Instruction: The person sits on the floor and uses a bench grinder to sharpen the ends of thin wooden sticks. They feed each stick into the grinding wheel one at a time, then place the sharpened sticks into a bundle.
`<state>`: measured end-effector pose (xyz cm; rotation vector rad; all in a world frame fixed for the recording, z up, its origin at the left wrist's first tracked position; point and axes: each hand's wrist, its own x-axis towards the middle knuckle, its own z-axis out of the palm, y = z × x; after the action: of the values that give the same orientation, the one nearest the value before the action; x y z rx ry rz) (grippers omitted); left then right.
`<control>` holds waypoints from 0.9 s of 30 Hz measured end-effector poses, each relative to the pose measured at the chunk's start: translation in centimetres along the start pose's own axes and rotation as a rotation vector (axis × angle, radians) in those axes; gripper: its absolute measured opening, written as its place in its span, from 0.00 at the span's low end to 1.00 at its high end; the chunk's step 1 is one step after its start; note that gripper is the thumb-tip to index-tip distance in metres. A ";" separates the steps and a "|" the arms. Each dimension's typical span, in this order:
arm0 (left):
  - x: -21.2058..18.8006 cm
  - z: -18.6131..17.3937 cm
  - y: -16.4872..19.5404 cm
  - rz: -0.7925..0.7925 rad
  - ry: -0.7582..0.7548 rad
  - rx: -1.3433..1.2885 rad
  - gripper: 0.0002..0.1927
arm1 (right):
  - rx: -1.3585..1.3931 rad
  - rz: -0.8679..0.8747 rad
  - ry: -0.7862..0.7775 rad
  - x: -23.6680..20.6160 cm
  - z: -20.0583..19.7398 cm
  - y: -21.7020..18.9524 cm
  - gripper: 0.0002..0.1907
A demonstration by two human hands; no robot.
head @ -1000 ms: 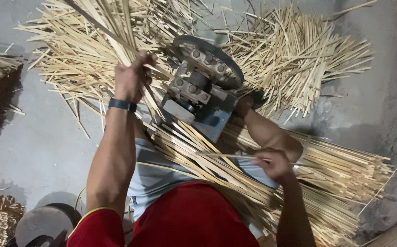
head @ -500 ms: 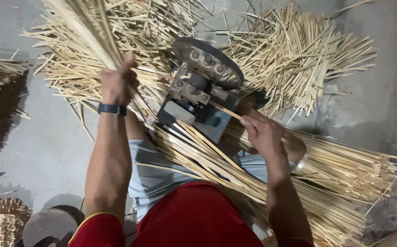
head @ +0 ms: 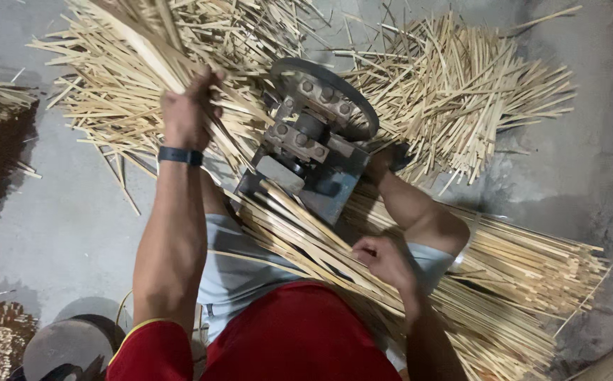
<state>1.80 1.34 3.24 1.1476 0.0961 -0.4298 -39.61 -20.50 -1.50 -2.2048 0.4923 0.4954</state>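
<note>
Two bare hands are working close to a small grey metal roller machine with a round bolted wheel (head: 320,134): the left hand (head: 188,113) is clamping a fanned bunch of pale split bamboo strips (head: 137,35) above the machine, while the right hand (head: 384,257) is pinching strips in the long bundle of bamboo sticks (head: 504,282) lying across the person's lap. Fingers are risking a nip at the rollers or splinters, judging by how near they sit. Roller gaps are staying shadowed, and the bunch's top is cut off.
</note>
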 end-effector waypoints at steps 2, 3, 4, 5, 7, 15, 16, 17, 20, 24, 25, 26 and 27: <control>0.2 -1.0 1.5 0.084 0.019 0.003 0.11 | 0.015 0.038 0.095 -0.6 0.1 1.4 0.10; 0.3 -1.6 2.3 0.140 0.012 0.001 0.11 | 0.009 0.072 0.142 -1.1 -0.3 2.0 0.09; 0.4 -1.9 2.8 0.198 0.003 -0.003 0.11 | 0.000 0.105 0.192 -1.6 -1.1 2.6 0.09; 0.4 -2.2 3.1 0.181 -0.034 -0.102 0.11 | 0.129 0.033 0.303 -2.2 -1.9 3.0 0.08; -0.1 -3.0 3.5 0.144 -0.106 -0.295 0.12 | 0.389 -0.114 0.521 -3.4 -3.4 3.5 0.07; -2.4 -2.5 0.5 0.051 -0.011 0.100 0.18 | -0.395 -0.015 0.799 -3.1 -9.6 3.9 0.14; -2.8 -2.1 0.0 0.049 -0.036 0.115 0.17 | -0.510 -0.076 0.811 -2.7 -9.5 3.5 0.16; -2.9 -1.8 -0.3 0.025 -0.036 0.123 0.17 | -0.491 -0.088 0.808 -2.2 -9.2 2.9 0.15; -3.0 -0.5 -1.3 -0.076 -0.001 0.193 0.17 | -0.398 -0.146 0.785 0.2 -7.4 0.9 0.13; -2.6 0.6 -2.0 -0.145 0.079 0.274 0.19 | -0.122 -0.229 0.693 1.7 -7.0 -0.9 0.14; -2.5 0.8 -2.1 -0.128 0.074 0.259 0.20 | -0.043 -0.226 0.668 1.7 -7.0 -1.1 0.14; -2.5 0.8 -2.3 -0.153 0.057 0.252 0.20 | -0.106 0.002 0.529 1.5 -7.0 -1.2 0.15; -2.5 0.9 -2.4 -0.178 0.039 0.244 0.20 | -0.167 0.230 0.389 1.1 -6.8 -1.3 0.15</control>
<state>-1.48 0.40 2.30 1.3938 0.1848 -0.5891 -36.77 -25.20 2.84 -2.4295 0.9485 0.2284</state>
